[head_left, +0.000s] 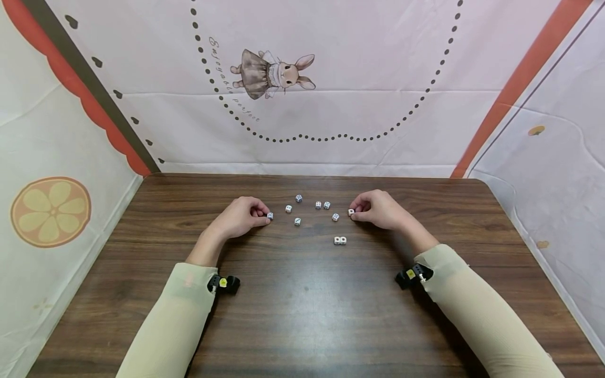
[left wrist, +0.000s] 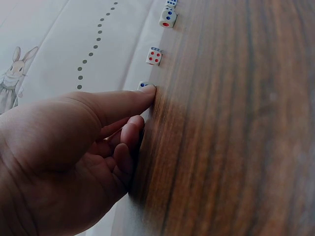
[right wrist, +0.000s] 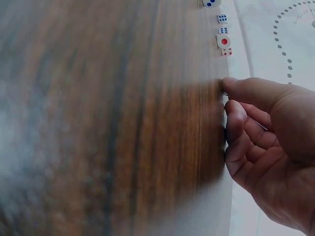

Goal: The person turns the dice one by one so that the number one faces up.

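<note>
My left hand pinches a white die between thumb and fingertips, low at the tabletop. In the left wrist view that die peeks out past the thumb. Over on the right, my right hand pinches another die, whose large single dot faces up; the thumb hides most of it in the right wrist view. Between the hands lie several loose dice, among them one at the back and one nearer the left hand. A die lies just left of the right fingertips.
Two dice sit side by side, nearer to me than the others. Another pair of dice lies toward the back. The brown wooden table ends at a printed cloth behind, with cloth along both sides too.
</note>
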A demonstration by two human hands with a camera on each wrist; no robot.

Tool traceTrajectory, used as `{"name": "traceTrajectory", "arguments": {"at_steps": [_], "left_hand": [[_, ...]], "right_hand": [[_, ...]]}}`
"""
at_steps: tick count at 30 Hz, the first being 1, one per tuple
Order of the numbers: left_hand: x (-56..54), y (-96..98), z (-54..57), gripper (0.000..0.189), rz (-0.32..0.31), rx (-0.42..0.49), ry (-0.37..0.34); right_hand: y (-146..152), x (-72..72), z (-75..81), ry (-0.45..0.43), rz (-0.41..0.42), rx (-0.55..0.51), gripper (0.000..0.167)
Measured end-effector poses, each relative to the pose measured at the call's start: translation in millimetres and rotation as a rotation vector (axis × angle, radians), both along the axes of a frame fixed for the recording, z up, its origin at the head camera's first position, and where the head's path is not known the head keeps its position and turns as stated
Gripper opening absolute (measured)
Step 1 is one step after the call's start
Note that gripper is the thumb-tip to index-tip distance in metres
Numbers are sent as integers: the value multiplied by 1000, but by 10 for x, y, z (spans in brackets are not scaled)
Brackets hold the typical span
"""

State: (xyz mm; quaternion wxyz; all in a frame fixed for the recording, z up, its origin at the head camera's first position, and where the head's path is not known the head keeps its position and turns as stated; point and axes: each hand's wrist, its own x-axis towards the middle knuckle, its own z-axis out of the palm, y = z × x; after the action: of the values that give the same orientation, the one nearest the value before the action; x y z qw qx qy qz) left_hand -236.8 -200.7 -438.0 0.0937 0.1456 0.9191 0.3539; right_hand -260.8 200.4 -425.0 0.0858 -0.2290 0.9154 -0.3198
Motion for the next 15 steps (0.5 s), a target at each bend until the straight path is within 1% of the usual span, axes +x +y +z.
{"name": "traceTrajectory", "arguments": {"at_steps": [15], "left_hand": [[-6, -4, -12, 13, 0, 2, 3]], "right_hand": [[7, 19, 27, -2, -6, 16, 8]]}}
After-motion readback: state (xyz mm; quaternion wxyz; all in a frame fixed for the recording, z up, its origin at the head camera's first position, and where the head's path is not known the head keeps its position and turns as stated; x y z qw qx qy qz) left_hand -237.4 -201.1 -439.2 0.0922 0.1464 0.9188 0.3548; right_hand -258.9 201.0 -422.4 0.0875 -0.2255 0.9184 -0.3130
